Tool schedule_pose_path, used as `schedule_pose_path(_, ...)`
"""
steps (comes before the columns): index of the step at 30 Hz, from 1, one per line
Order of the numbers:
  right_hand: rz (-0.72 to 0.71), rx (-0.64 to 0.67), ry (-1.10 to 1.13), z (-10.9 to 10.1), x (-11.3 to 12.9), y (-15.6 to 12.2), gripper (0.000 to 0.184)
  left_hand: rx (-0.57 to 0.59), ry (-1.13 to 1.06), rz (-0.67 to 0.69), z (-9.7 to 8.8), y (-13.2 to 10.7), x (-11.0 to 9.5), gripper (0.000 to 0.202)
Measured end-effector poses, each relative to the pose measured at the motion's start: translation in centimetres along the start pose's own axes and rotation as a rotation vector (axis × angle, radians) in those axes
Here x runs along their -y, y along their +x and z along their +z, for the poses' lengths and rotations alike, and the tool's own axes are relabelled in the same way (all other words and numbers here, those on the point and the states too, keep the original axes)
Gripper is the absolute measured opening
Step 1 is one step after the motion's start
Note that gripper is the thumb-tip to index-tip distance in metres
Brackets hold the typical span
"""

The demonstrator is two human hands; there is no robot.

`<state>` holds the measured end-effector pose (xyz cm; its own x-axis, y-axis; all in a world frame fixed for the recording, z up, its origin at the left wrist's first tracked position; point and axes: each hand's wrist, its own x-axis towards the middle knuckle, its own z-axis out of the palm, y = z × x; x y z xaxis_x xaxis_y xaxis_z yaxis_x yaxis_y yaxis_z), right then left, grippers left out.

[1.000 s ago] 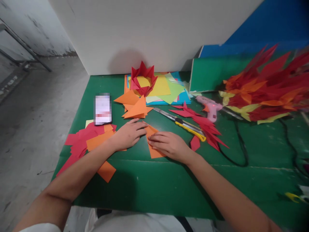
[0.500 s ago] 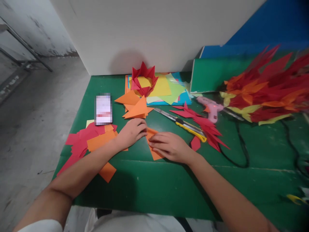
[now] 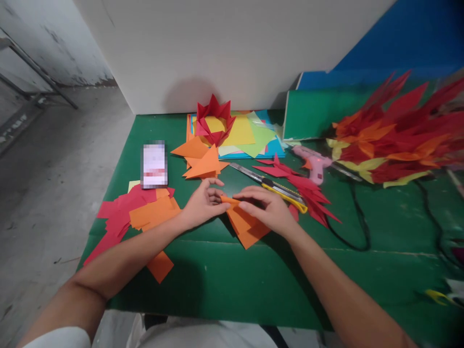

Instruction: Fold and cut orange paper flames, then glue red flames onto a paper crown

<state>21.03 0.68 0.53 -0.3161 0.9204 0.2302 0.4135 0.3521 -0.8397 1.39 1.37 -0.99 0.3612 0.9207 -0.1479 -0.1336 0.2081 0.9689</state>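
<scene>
An orange piece of paper (image 3: 246,224), partly folded, lies between my hands at the middle of the green table. My left hand (image 3: 205,203) pinches its upper left corner between thumb and fingers. My right hand (image 3: 266,208) is closed on its top edge, thumb on the near side, and hides part of the fold. Just beyond my hands sit several folded orange paper points (image 3: 205,164). A yellow box cutter (image 3: 284,195) lies beyond my right hand, beside red folded paper pieces (image 3: 308,191). Loose orange paper pieces (image 3: 154,212) rest beside my left forearm.
Red paper pieces (image 3: 126,208) and a phone (image 3: 154,165) are at the left. A red paper ring (image 3: 214,123) stands on coloured sheets (image 3: 246,130) at the back. At the right are a pink glue gun (image 3: 313,162), its black cord (image 3: 366,237) and a red-orange paper bundle (image 3: 395,130).
The orange paper has opened out and turned, with its lower part now lifted and spread wider. My left thumb has come over to its corner, and my right hand has moved up to its top edge.
</scene>
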Motion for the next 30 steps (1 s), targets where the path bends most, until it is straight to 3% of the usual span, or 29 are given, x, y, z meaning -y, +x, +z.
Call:
schedule_pose_path(4,0.214,0.239,0.012,-0.1,-0.4,-0.2,0.034,-0.063,-0.072,0.007,0.2,0.0,0.1,0.049)
schedule_pose_path(7,0.316,0.332,0.043,-0.1,-0.3,-0.3,0.044,-0.113,-0.075,0.034,0.3,0.0,-0.1,0.047)
schedule_pose_path(11,0.393,0.402,0.234,0.0,0.4,-0.3,0.038,-0.134,-0.063,0.071,0.4,-0.1,-0.3,0.042)
schedule_pose_path(18,0.338,0.048,0.383,1.2,0.3,0.0,0.030,-0.125,-0.008,0.057,0.6,-0.4,0.0,0.041)
schedule_pose_path(30,0.469,-0.136,0.612,2.2,-0.5,0.1,0.028,-0.072,-0.011,-0.001,0.9,-0.6,0.2,0.039)
